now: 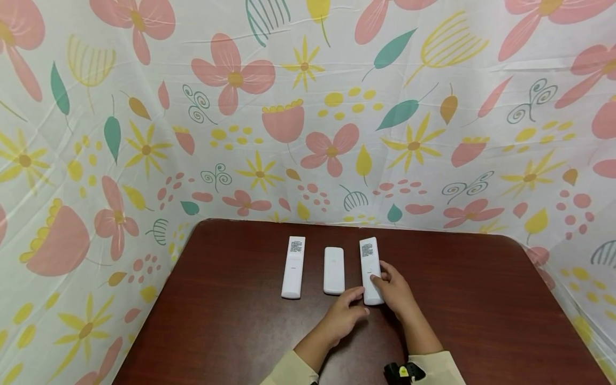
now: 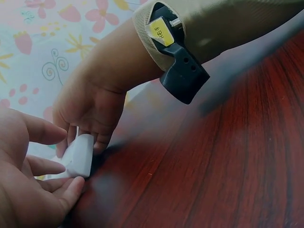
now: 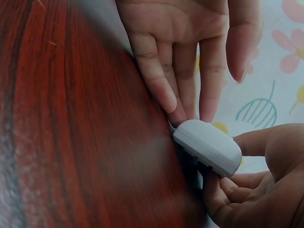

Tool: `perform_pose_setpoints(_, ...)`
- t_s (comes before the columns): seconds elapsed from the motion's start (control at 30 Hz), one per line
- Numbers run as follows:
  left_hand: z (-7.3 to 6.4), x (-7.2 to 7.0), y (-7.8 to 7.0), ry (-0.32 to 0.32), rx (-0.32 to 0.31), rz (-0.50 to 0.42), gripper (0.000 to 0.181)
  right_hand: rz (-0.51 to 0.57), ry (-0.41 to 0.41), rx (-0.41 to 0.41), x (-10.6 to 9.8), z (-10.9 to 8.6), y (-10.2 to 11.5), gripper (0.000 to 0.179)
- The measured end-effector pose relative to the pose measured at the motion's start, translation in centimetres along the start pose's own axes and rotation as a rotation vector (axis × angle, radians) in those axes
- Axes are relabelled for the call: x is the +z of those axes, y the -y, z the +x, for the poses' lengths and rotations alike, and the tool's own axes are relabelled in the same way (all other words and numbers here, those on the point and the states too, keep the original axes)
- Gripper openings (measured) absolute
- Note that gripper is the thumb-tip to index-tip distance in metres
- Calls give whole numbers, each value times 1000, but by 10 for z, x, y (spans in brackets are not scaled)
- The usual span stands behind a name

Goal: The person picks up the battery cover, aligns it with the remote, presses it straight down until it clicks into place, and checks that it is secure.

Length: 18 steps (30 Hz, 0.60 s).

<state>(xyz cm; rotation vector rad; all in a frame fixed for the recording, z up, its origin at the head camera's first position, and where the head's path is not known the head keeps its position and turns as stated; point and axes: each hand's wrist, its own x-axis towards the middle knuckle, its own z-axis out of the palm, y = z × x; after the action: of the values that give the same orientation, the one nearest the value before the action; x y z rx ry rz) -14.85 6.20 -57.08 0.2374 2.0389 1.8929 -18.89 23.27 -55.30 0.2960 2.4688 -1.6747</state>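
Note:
The right-hand white remote control [image 1: 369,267], a slim bar with a printed code at its far end, is in my right hand [image 1: 395,290]. That thumb lies on top and the fingers are at its right side. In the right wrist view the remote's near end [image 3: 209,145] looks tilted, one long side higher. My left hand [image 1: 340,320] is at the remote's lower left edge, fingers extended and fingertips right at it; the thumb is spread apart. Just left lies a shorter white rounded slab [image 1: 334,270]. Farther left lies another white remote control [image 1: 293,267] with a code.
Everything lies on a dark reddish-brown wooden table [image 1: 231,331]. A flower-printed cloth [image 1: 327,107] hangs behind and along both sides, meeting the table's back edge. A black wrist mount [image 1: 404,372] with a yellow label sits at the right cuff.

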Motion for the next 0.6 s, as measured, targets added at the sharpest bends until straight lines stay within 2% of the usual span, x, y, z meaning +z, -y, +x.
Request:
perform_pose_setpoints(0.27,-1,1,0,34,-1,-60,65,-15,-5,0,0,0,1,61)
perform_pose_setpoints(0.6,0,1,1,62,-20,-22,68,-82,-27,4,0,-3,2,62)
